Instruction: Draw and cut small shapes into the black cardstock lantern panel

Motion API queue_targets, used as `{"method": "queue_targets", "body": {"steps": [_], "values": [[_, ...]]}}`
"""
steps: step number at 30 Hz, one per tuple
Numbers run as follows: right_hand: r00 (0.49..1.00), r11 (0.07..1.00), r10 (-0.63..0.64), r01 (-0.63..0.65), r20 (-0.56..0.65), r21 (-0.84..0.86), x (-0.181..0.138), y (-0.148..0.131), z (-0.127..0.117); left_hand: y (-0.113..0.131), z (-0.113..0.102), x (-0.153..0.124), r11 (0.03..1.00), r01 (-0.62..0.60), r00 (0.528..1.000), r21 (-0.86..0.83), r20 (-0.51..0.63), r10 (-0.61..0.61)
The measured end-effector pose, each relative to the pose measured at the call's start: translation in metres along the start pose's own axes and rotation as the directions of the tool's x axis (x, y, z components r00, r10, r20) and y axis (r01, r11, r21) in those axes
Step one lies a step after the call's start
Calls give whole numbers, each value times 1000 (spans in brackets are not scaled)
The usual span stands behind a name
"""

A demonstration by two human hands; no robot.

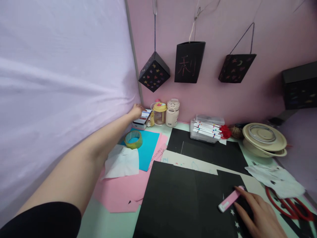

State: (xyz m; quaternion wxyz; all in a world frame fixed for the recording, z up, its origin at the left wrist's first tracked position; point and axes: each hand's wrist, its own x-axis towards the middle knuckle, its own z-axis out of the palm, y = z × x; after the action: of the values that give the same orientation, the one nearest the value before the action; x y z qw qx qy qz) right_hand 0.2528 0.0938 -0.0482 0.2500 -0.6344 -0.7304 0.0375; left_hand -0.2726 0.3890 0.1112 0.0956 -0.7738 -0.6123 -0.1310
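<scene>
My left hand [137,111] reaches far forward to the back left corner and rests on a phone [144,117] leaning by the wall; its fingers are curled over the phone's edge. Near the front right, my right hand [257,213] lies on a large black sheet of paper [183,201], fingers touching a pink craft knife [230,199] that rests on the sheet. Small white star cut-outs [235,221] show in the black paper beside that hand.
A tape roll [134,139] sits on blue paper [148,150], with pink sheets [121,191] and a white tissue [122,162] nearby. Two small bottles [165,114], a marker box [206,129], stacked bowls [264,140] and red scissors [289,208] stand around. Black paper lanterns [189,61] hang on the pink wall.
</scene>
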Motion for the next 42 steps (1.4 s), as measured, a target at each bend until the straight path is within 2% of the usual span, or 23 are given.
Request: {"method": "queue_targets", "body": {"steps": [6,19,24,30,33,35,38,42], "values": [[1000,1000,-19,19,-9,-11,1,1,1,-7,-2,-15,999,-44,994,12,101,43],[998,997,-54,53,-19,-51,-1,4,6,-7,1,-23,998,-64,988,1,140,64],[999,998,-52,52,-4,-45,-1,2,4,1,-3,-25,999,-39,994,-24,102,41],[999,999,-40,39,-6,-33,0,0,4,24,-24,-33,996,60,998,-71,-32,-62],[999,999,-40,40,-11,-30,1,-1,4,54,-36,-45,991,75,992,-114,-88,-85],[999,999,-39,39,-16,-31,1,-2,4,89,-41,-63,987,26,995,-158,-87,-40],[999,998,-42,41,-18,-37,2,-6,3,160,-38,-108,956,-143,989,-258,-13,145],[999,998,-37,35,-31,-47,5,-15,-1,257,-25,-173,850,-356,899,-389,105,425]]}}
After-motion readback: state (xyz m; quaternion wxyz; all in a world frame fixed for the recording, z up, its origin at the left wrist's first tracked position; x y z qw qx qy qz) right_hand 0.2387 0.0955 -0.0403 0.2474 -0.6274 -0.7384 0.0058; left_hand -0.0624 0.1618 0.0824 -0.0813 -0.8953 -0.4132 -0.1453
